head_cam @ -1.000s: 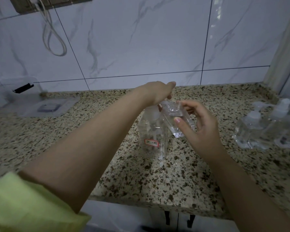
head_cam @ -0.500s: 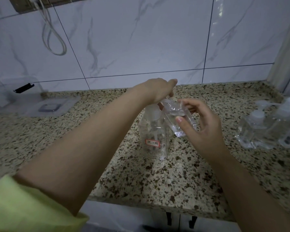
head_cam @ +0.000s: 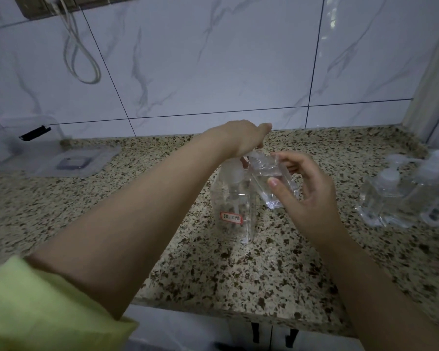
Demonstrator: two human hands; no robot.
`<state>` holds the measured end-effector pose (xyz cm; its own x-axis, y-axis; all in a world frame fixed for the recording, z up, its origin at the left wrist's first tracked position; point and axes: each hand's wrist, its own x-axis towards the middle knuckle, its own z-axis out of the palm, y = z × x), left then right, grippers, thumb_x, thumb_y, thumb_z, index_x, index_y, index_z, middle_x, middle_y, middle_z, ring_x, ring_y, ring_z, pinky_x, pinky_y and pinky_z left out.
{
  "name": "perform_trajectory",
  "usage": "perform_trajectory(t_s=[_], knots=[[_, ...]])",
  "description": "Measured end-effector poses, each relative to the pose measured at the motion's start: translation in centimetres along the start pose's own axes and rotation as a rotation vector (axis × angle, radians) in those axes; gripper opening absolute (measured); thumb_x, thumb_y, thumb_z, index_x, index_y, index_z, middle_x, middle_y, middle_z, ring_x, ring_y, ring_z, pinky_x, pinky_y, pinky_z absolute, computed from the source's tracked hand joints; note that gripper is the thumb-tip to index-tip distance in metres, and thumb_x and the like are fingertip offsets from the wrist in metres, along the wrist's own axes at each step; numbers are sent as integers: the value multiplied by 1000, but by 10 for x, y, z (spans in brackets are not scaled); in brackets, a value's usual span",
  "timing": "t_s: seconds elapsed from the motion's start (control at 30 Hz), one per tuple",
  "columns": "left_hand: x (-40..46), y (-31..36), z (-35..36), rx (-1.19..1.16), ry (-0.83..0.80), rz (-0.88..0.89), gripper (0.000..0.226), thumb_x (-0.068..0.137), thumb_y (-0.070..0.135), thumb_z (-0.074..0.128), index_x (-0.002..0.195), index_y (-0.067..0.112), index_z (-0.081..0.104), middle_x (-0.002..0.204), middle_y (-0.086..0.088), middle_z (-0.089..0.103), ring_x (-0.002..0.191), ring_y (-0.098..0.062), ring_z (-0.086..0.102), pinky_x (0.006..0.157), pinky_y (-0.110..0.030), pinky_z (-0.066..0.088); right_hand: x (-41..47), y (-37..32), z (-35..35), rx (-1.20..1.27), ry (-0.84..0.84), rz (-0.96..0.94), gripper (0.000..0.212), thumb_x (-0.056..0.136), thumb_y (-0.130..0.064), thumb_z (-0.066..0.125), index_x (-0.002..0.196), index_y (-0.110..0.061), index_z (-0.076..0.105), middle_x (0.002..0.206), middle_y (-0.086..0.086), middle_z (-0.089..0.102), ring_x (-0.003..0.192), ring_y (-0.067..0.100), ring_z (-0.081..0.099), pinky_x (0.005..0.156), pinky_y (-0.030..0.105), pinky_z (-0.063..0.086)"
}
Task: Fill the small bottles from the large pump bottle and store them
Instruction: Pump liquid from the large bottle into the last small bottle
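The left hand [head_cam: 241, 138] presses the pump bottle [head_cam: 235, 206]; right fingers [head_cam: 274, 183] grasp the small bottle [head_cam: 271, 183]. Keep its mouth under the spout.

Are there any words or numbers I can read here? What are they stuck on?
Red-bordered label on the big pump bottle: Chinese characters, first looks like "洗", the rest too blurred to read.
Small bottles at the right: no text visible.

The left hand [head_cam: 241, 139] covers the large pump bottle's [head_cam: 235, 211] pump head completely. Its red-bordered label [head_cam: 231, 217] blurs, unreadable. Right edge clips the clear pump bottles [head_cam: 411, 193].
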<state>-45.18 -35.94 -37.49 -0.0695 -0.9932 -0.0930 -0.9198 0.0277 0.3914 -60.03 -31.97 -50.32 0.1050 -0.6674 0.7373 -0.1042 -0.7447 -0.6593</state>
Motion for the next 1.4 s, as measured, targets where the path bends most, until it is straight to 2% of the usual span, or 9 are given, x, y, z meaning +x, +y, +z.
perform_trajectory(t_s=[0.2, 0.33, 0.47, 0.6, 0.8, 0.9, 1.03, 1.17, 1.4], knots=[[1, -4, 2, -11, -15, -4, 64, 106, 52, 16, 120, 19, 70, 135, -11, 59, 119, -25, 55, 92, -35, 34, 0, -1, 0, -20, -16, -16, 37, 90, -30, 67, 123, -14, 61, 111, -8, 65, 106, 13, 62, 94, 33, 53], [3, -6, 1, -55, 8, 20, 64, 106, 52, 16, 120, 20, 69, 121, -6, 64, 114, -23, 57, 87, -33, 33, 0, -2, 0, 12, -3, 25, 36, 89, -32, 67, 122, -20, 60, 113, -10, 66, 107, 12, 63, 95, 31, 53], [2, -5, 3, -11, -21, -9, 65, 106, 52, 15, 121, 19, 69, 135, -10, 59, 123, -26, 52, 92, -34, 32, 0, 0, 0, -14, -13, 0, 38, 90, -30, 67, 123, -14, 62, 112, -5, 66, 108, 15, 63, 96, 39, 54], [4, -5, 0, -49, 13, 21, 63, 106, 52, 15, 119, 20, 69, 129, -9, 63, 113, -23, 57, 89, -34, 34, 0, 1, 0, -6, -3, -6, 39, 89, -30, 68, 123, -11, 62, 113, -3, 67, 108, 15, 63, 95, 36, 54], [2, -3, 3, -16, -34, -22, 63, 106, 51, 17, 122, 17, 68, 135, -11, 59, 123, -26, 53, 95, -35, 33, 1, 0, 0, -8, -6, -24, 38, 90, -29, 68, 123, -10, 63, 113, -5, 67, 106, 13, 63, 94, 31, 53], [2, -2, 1, -14, -17, -3, 63, 106, 49, 16, 122, 16, 67, 127, -11, 64, 117, -25, 58, 87, -32, 34, 0, -1, 0, -1, -3, -29, 37, 89, -29, 68, 123, -15, 61, 114, -11, 65, 106, 10, 62, 94, 28, 52], [2, -4, 4, -14, -19, -17, 64, 106, 51, 17, 121, 18, 69, 135, -11, 59, 122, -25, 53, 93, -34, 33, 0, -2, 0, -5, -3, -33, 37, 89, -29, 68, 122, -15, 61, 114, -9, 66, 107, 10, 62, 94, 29, 52], [4, -5, 4, -42, 2, 22, 63, 106, 49, 16, 122, 17, 68, 128, -9, 65, 117, -24, 56, 88, -33, 33, 0, -2, -1, -9, -6, -22, 37, 89, -31, 67, 122, -16, 61, 115, -11, 65, 107, 10, 62, 95, 30, 52], [3, -5, 3, -34, -10, 15, 63, 106, 50, 16, 120, 18, 69, 130, -10, 63, 118, -25, 56, 95, -36, 37, 0, -2, 0, 5, -6, -21, 36, 89, -32, 67, 121, -16, 61, 115, -13, 65, 108, 10, 62, 95, 30, 52]])
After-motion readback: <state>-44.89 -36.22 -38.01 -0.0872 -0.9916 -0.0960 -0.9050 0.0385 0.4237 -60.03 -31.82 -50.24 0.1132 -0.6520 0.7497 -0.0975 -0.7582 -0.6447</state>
